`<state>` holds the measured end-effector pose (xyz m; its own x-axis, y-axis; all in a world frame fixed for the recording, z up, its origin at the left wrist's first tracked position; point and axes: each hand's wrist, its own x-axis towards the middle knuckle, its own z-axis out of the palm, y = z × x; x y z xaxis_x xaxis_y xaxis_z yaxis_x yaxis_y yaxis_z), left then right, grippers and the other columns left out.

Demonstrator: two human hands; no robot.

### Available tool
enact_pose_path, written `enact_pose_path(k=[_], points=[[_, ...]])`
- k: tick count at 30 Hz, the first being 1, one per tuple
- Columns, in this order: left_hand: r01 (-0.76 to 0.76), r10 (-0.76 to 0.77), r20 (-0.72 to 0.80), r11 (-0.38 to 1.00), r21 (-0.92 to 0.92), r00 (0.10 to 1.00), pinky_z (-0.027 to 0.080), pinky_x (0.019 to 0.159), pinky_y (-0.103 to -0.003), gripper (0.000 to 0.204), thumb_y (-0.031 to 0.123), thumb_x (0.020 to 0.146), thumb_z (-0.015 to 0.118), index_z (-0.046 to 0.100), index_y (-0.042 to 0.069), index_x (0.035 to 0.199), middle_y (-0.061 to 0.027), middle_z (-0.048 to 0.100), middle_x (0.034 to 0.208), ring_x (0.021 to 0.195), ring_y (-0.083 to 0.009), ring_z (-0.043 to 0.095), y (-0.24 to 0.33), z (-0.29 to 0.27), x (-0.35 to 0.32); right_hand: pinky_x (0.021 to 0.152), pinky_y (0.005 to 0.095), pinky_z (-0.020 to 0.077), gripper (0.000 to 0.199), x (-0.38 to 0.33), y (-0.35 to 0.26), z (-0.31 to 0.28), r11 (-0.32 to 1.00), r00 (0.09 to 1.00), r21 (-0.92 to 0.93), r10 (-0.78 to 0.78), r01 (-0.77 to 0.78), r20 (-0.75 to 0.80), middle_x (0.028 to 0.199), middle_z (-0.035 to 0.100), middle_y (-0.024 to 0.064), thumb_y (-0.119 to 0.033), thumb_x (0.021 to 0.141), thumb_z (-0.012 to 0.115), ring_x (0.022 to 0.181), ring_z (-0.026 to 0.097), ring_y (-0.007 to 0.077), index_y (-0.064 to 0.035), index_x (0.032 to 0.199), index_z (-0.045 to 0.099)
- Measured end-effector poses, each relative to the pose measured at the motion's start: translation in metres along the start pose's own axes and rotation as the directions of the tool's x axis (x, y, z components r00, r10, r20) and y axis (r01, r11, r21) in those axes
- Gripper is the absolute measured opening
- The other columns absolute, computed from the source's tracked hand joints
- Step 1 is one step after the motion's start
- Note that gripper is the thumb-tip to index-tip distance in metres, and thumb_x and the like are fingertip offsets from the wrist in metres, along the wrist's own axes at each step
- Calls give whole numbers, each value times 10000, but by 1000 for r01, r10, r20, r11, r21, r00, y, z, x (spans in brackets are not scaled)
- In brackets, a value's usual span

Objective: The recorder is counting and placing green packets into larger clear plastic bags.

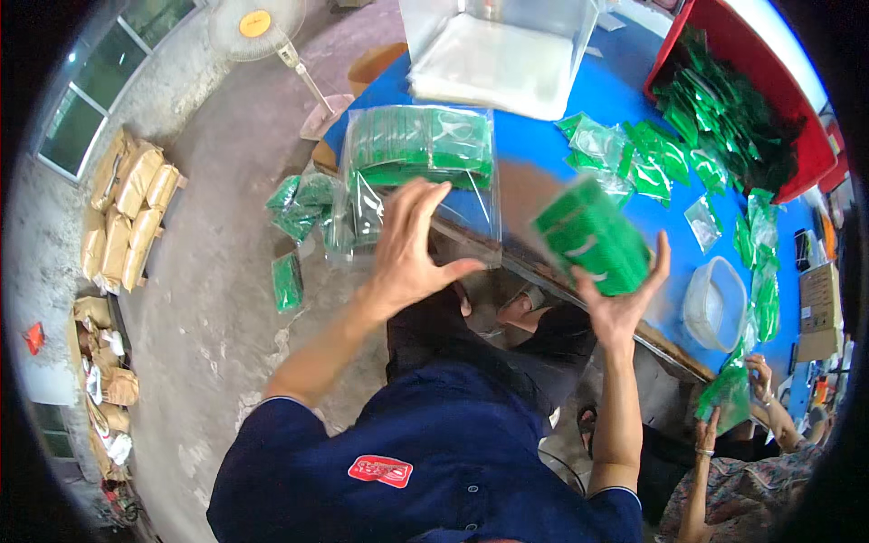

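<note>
- The right hand [625, 303] is gripping a thick stack of green packets [593, 237], fingers curled round its lower edge; the stack is blurring slightly and is sitting just above the desk's near edge, at about 2 o'clock from the picture's middle.
- The left hand [412, 249] is spreading wide open, fingers splayed and holding nothing, hovering just in front of a clear bag of green packets [421, 149].
- That clear bag is standing at 12 o'clock from the left hand, at the near edge of the blue desk [543, 136], between the left hand and the rest of the desk.
- Loose green packets [634, 158] are lying scattered at 1 o'clock from the held stack, and more are filling a red crate [769, 72] at the far right.
- A pile of clear plastic bags [489, 63] is lying at 12 o'clock on the desk.
- A white tub [715, 303] is sitting just at 3 o'clock from the right hand.
- Another person's hands [724, 416] are handling a green packet at 4 o'clock.
- More green packets [299, 213] are lying on the concrete floor [226, 299] at 9 o'clock.
- Brown sacks [131, 208] are piling by the wall at far left, and a standing fan [258, 23] is standing at 11 o'clock near a window [90, 100].
</note>
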<state>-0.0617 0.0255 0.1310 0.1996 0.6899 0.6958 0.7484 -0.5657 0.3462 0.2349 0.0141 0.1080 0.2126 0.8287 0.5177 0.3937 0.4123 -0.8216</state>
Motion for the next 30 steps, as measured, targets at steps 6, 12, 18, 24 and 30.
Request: enact_pose_path(k=[6, 12, 18, 24, 30], points=[[-142, 11, 269, 870, 472, 963, 439, 1004, -467, 611, 83, 716, 811, 612, 112, 1293, -143, 554, 1241, 1192, -350, 532, -76, -31, -28, 1004, 440, 453, 1128, 6, 39, -7, 977, 993, -210, -67, 45, -102, 1284, 496, 204, -111, 687, 884, 1151, 549, 326, -55, 1551, 161], [-53, 47, 55, 994, 99, 997, 497, 590, -342, 133, 38, 814, 770, 723, 32, 938, -92, 610, 794, 662, -262, 622, -53, -15, 21, 1076, 402, 408, 1059, 10, -28, 3, 860, 941, 388, 275, -333, 197, 1344, 493, 190, -176, 714, 859, 1236, 520, 271, -17, 1527, 200], [-2, 9, 83, 997, -83, 996, 456, 522, -299, 80, 37, 827, 754, 708, 24, 891, -62, 584, 726, 581, -143, 556, -13, 5, 64, 689, 417, 620, 656, 41, -25, 33, 426, 335, 218, 222, -878, 916, 1182, 626, 154, -160, 799, 801, 1006, 648, 248, 3, 1339, 467], [31, -43, 238, 998, 51, 970, 484, 547, -348, 83, 96, 815, 754, 693, 61, 860, -73, 619, 731, 605, -214, 611, 2, 19, 60, 889, 335, 527, 552, 83, 16, -2, 786, 567, 45, 403, -616, 719, 1128, 693, 99, -173, 763, 796, 963, 675, 187, -13, 1249, 586], [-51, 53, 173, 999, -14, 983, 469, 541, -344, 85, 65, 801, 750, 681, 51, 850, -79, 597, 707, 590, -219, 592, 2, 22, 59, 921, 360, 537, 544, 80, -25, -10, 537, 283, 87, 293, -839, 913, 1169, 694, 102, -222, 775, 825, 1003, 678, 206, -38, 1249, 628]])
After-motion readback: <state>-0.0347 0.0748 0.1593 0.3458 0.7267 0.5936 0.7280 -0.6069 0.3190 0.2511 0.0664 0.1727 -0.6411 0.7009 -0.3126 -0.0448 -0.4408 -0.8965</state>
